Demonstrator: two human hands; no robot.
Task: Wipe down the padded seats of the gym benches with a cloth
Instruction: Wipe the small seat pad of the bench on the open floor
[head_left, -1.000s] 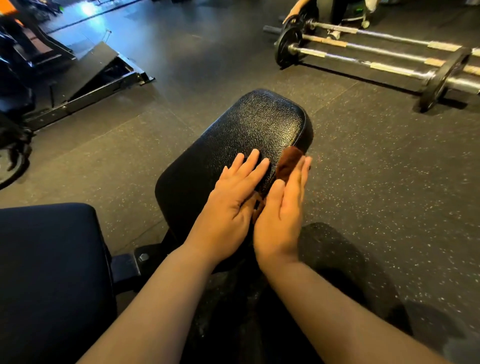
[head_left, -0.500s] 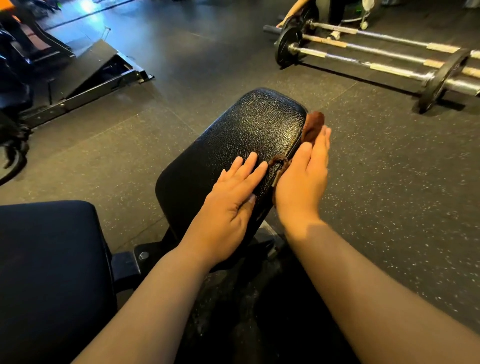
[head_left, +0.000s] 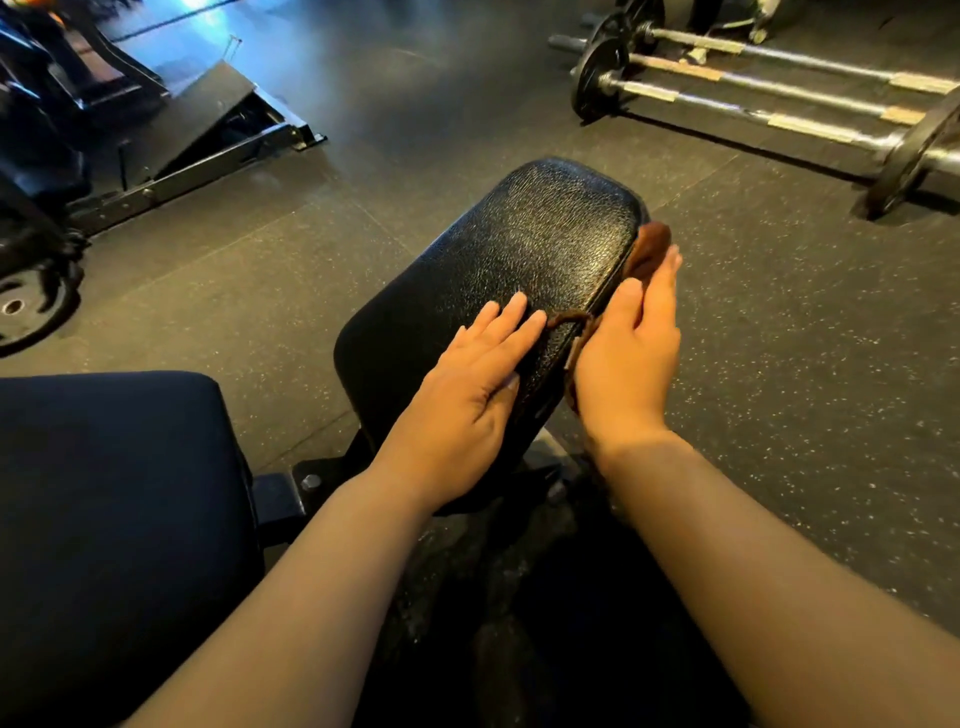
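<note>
My right hand (head_left: 626, 358) presses the brown cloth (head_left: 649, 249) flat against the right side edge of the black padded seat (head_left: 519, 260), which sits in the middle of the frame. The fingers are straight, not curled round the cloth, and most of the cloth is hidden behind the palm, with one end showing past the fingertips and a fold lapping onto the top just left of the thumb. My left hand (head_left: 467, 395) lies flat and relaxed on the near part of the top, holding nothing, bracing the pad.

To do this edge well, I judge I should keep the palm square to the side wall, hold even pressure, and run the full length toward the far rounded corner. The loose fold could slip out, so I would tuck it under the palm before covering the top surface.
</note>
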